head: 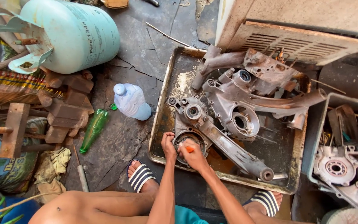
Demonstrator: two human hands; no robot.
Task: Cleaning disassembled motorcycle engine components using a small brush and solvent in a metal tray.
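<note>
Down at the six o'clock edge of the rusty metal tray (160,120), both of the person's hands meet over the round bearing housing of a grey engine crankcase half (212,132), which lies flat in the tray so that grime and any fluid stay inside its raised rim. The left hand (168,145) is curled closed with its fingertips pressed on the housing's rim at about nine o'clock, apparently steadying the casting. The right hand (191,154) is closed around a small orange-tipped tool (190,149), perhaps a brush or a screwdriver, too little of it shows to tell, held over the housing's centre. Both forearms rise from six o'clock, converging, elbows tucked between the knees of a squatting person whose feet in striped sandals (140,176) flank the tray's near edge. A second crankcase half (239,112) and a bent pipe (212,62) are stacked toward twelve o'clock in the same tray, out of the working spot. Left of the tray, at nine o'clock, stands a clear plastic bottle (131,101), with a green glass bottle (94,129) lying on the cracked floor beyond it. A pale green gas cylinder (75,35) lies at eleven o'clock, and a bin of further engine parts (344,166) sits at three o'clock.
</note>
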